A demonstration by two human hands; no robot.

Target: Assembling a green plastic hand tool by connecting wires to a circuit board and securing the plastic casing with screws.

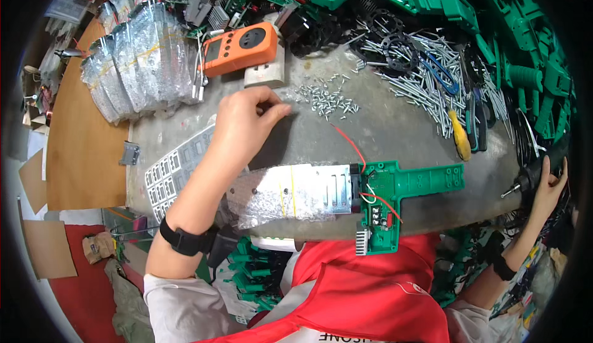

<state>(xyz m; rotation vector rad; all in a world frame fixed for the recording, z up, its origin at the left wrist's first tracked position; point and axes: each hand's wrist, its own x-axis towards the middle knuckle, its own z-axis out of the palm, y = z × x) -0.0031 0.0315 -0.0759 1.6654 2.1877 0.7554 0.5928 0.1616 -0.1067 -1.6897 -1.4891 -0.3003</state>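
My left hand (247, 117) hovers over the bench beside a scatter of small screws (330, 99), thumb and fingers pinched together; whatever may be between the fingertips is too small to make out. At the far right, my right hand (550, 188) is wrapped round a black power screwdriver (529, 175), its bit pointing left. Between my arms lies a long metal heater body (321, 188) wrapped in silvery film with a yellow band. Its right end meets an open green plastic housing (426, 181) holding a circuit board (378, 188). Red wires (352, 142) stick out loose from there.
An orange multimeter (241, 49) rests on a pale block behind my left hand. Film-wrapped parts (145, 59) are stacked at the left. Long screws (426, 83), a yellow-handled screwdriver (459, 136) and green housings (525, 28) crowd the back right. A label sheet (164, 185) lies under my left forearm.
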